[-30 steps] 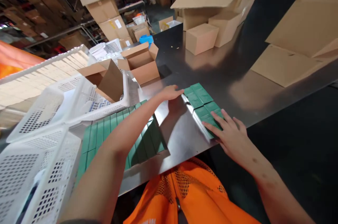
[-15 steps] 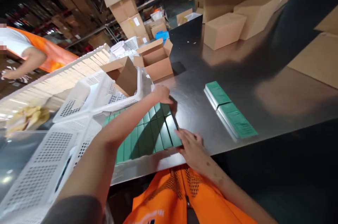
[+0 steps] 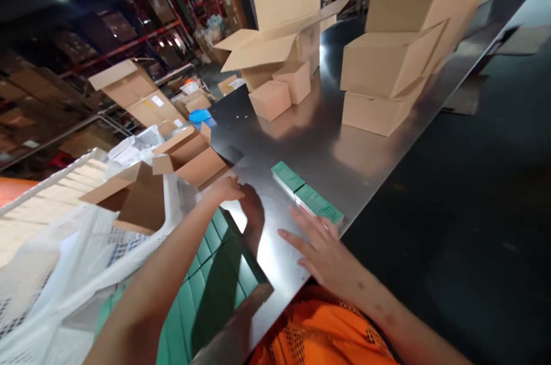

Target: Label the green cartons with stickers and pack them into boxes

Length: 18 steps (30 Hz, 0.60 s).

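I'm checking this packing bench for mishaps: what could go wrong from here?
The flat green boxes lie right at the steel table edge, so a sweep of the right hand might knock them off. The left hand hovers over the packed green boxes beside the white basket; a snagged forearm could shift it.

Head-worn view, tilted, looking down close over metal table (image 3: 327, 141)
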Each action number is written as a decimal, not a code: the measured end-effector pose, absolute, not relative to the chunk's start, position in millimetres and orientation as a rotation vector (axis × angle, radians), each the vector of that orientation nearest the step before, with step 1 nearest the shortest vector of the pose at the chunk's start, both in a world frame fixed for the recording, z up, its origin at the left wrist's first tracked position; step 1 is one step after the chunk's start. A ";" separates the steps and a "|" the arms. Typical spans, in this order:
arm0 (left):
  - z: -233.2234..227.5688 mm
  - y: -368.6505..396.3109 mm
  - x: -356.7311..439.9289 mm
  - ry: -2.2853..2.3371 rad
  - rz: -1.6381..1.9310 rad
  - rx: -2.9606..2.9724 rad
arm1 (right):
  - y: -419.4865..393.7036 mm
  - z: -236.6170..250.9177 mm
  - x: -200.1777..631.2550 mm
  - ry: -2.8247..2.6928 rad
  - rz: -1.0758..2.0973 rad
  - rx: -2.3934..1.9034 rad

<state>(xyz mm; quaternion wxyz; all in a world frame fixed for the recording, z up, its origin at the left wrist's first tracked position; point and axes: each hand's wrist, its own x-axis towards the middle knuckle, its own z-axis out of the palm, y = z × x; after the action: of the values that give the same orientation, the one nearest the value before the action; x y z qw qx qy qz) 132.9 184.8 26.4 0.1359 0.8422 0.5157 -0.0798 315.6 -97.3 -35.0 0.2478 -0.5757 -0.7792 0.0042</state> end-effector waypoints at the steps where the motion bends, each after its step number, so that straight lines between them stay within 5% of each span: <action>1: 24.2 187.3 145.4 1.474 -0.171 2.456 | -96.1 -35.7 333.5 -2.093 -0.088 -1.679; 10: -7.7 171.7 248.1 1.274 0.108 2.422 | -66.4 -67.1 390.2 -2.182 0.167 -1.692; 18: 15.4 176.3 175.3 1.431 -0.331 2.402 | -86.0 -64.7 295.0 -1.920 0.683 -1.387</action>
<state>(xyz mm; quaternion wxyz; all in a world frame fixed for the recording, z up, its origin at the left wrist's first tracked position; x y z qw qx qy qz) 175.3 176.3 15.4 0.1624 0.8417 0.5016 -0.1160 295.0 -86.0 -64.7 0.3317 -0.5308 -0.7347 0.2615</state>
